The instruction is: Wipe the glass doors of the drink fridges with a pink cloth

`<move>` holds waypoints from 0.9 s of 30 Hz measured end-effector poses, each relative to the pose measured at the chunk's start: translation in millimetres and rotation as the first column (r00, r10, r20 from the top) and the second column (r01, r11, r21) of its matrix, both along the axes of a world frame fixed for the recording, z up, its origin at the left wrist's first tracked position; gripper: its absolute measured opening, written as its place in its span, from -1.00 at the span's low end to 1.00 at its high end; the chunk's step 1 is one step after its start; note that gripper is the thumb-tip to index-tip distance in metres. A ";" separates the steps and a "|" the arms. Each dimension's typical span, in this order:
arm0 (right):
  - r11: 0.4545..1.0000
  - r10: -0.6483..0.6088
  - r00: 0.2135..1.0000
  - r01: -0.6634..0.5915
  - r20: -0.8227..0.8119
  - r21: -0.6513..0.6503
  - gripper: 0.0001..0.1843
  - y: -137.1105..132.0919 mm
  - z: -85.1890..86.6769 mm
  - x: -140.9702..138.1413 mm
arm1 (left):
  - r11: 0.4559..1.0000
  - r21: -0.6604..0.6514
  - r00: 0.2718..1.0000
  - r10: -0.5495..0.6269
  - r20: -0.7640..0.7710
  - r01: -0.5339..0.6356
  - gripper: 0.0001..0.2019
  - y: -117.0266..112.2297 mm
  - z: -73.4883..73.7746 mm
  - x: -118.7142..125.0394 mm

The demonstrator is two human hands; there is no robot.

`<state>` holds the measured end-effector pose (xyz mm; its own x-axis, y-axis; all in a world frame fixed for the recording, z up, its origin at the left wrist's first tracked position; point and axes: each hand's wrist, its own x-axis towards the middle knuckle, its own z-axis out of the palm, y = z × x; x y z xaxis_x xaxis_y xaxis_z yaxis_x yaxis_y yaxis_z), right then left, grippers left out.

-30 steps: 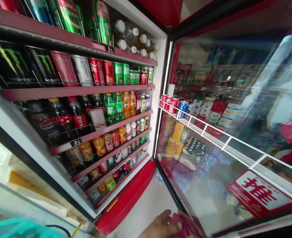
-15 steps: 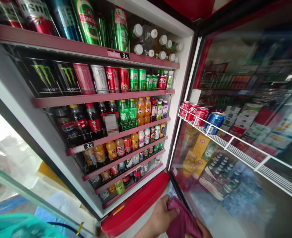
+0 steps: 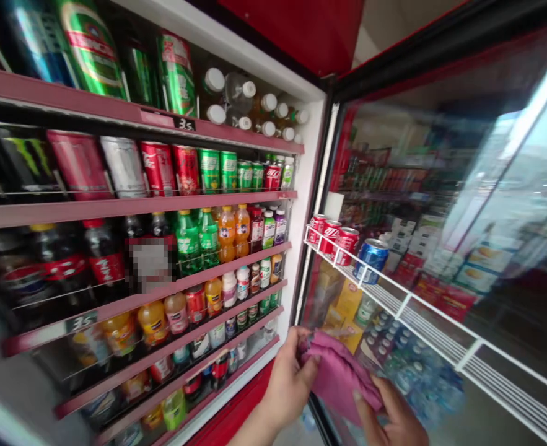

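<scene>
A folded pink-purple cloth (image 3: 341, 378) is stretched between my two hands, low in the view, in front of the open glass door of a drinks fridge. My left hand (image 3: 294, 378) grips its left end, with the thumb on top. At the lower right edge of the cloth, my right hand (image 3: 389, 415) pinches it between thumb and fingers. Behind the cloth are the fridge's inner edge and the lower part of the door (image 3: 329, 409).
On the door, a white wire rack (image 3: 407, 303) holds several red cans (image 3: 347, 244) and a blue can (image 3: 370, 260). Pink-edged shelves (image 3: 236, 203) to the left carry several cans and bottles. Crates and bottles show through the glass.
Both hands have risen with the cloth and moved slightly nearer the door rack. My view has turned right and closer to the shelves.
</scene>
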<state>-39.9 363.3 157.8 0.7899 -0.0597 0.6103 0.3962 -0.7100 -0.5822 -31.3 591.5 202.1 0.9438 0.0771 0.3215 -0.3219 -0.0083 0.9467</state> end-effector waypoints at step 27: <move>0.255 -0.335 0.666 0.745 0.667 -0.616 -0.84 62.3 346.0 228.2 | 0.941 0.266 0.677 -0.057 0.734 -0.210 -0.61 -17.9 259.0 376.4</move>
<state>188.4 425.7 503.8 0.5036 0.2743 0.8192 -0.2865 -0.8416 0.4579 345.1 573.6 461.1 0.3957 -0.0885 0.9141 -0.8842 -0.3058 0.3532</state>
